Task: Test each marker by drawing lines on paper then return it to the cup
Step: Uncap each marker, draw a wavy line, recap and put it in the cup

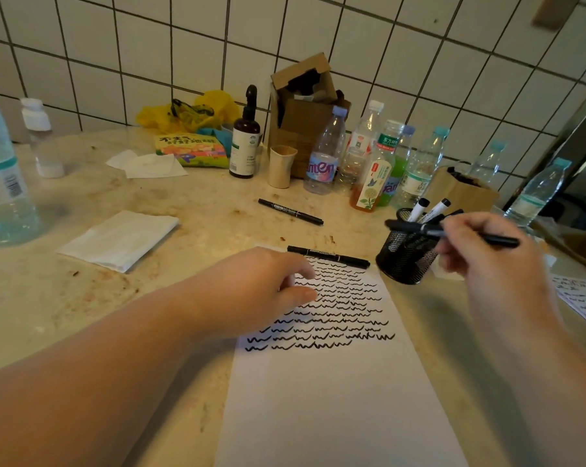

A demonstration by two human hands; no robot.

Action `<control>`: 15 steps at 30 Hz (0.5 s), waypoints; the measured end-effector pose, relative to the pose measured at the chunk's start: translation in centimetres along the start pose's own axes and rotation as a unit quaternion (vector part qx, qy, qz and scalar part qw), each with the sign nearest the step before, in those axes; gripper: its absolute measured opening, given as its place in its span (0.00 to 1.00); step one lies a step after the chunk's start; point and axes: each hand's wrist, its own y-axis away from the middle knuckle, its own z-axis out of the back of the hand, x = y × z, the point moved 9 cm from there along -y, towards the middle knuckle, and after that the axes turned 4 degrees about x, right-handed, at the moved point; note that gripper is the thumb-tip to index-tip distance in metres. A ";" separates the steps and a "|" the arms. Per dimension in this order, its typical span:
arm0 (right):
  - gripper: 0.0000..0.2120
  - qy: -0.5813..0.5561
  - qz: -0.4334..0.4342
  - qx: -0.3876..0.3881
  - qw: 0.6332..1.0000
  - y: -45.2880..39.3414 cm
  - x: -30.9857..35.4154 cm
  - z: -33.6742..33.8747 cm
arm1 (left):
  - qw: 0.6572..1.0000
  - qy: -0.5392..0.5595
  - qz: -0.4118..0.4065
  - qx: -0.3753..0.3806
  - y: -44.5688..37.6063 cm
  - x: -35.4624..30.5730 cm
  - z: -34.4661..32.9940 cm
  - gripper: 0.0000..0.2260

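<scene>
On the counter, your sheet of paper fills the lower centre of the frame; many rows of black squiggles cover its upper half, and the lower half is bare, so I judge the testing well along with room left. Your left hand rests on the paper's upper left, fingers loosely curled, holding nothing. Your right hand, at centre right, pinches a black marker lying crosswise just above the mesh cup, which already holds several markers. Two markers are still out: one across the paper's top edge, another further up on the counter.
</scene>
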 end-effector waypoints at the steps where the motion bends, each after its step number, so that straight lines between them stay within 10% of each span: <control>1: 0.06 0.020 0.002 -0.027 0.999 -0.6 0.0 0.7 | 1.000 -0.001 -0.001 0.002 0.0 0.1 -0.1 0.16; 15: 0.16 0.349 -0.063 0.004 0.935 -7.8 0.3 0.4 | 1.000 -0.023 -0.004 -0.004 -0.2 0.2 -0.3 0.13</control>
